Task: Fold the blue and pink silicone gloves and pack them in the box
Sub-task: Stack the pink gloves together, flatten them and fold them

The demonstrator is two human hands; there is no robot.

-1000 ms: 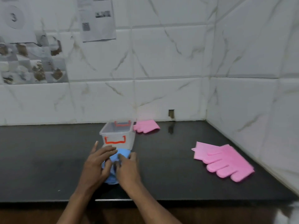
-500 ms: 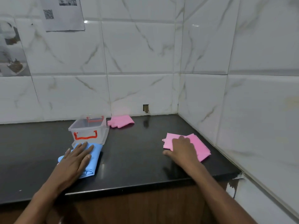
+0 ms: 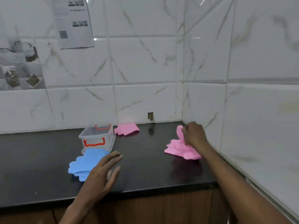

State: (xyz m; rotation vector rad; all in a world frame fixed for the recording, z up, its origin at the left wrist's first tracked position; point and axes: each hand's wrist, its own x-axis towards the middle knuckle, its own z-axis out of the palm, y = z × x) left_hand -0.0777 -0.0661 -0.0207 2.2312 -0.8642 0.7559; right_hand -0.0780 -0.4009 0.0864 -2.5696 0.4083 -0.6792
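Near pink glove (image 3: 182, 150) at worktop's right edge: right hand (image 3: 194, 135) pinches its cuff, lifting one end, prob. to fold. Left hand (image 3: 103, 170) flat, fingers spread, holding nothing, beside blue gloves (image 3: 86, 164) at front edge w/ clear box (image 3: 97, 139) behind. Count: 2 pink incl. far pink glove (image 3: 127, 128), 1 blue stack, 1 box.

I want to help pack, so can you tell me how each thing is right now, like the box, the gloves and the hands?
box: open, no lid on, looks empty.
blue gloves: flat on the counter, not packed.
pink glove by the wall: lying flat, untouched.
pink glove on the right: one end lifted, partly folded.
right hand: gripping that pink glove.
left hand: open, fingers spread, holding nothing.
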